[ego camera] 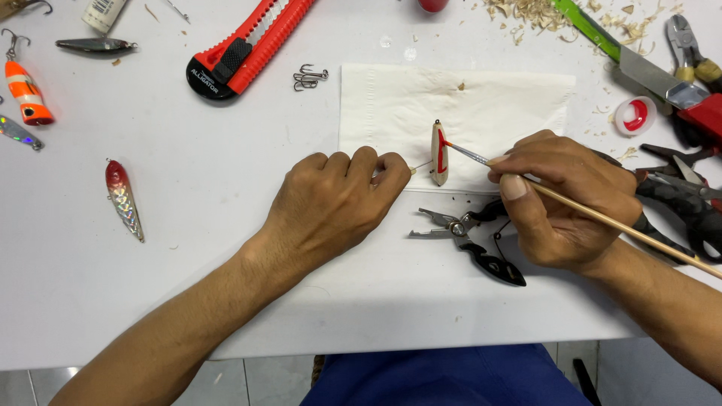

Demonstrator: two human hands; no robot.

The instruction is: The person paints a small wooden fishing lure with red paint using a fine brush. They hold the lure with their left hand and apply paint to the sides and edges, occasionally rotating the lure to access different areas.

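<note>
The lure [439, 155] lies on the napkin [391, 105], long axis pointing away from the person, between both hands. The left hand [331, 199], fisted, pinches its thin stick just left of it. The right hand [564, 199], just right, grips a brush [602, 218] whose tip touches the lure.

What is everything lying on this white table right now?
Cream wooden lure body: one, red stripe, on white paper towel.
Thin wooden-handled paintbrush: one, tip at lure.
Black split-ring pliers: one, below towel.
Red utility knife: one, top centre.
Treble hook: one, grey, beside knife.
Finished lures: orange, red-headed holographic, left side.
Red paint cap: one, right.
Wood shavings: top right.
Left hand: fist on thin stick.
Right hand: grip on paintbrush.
</note>
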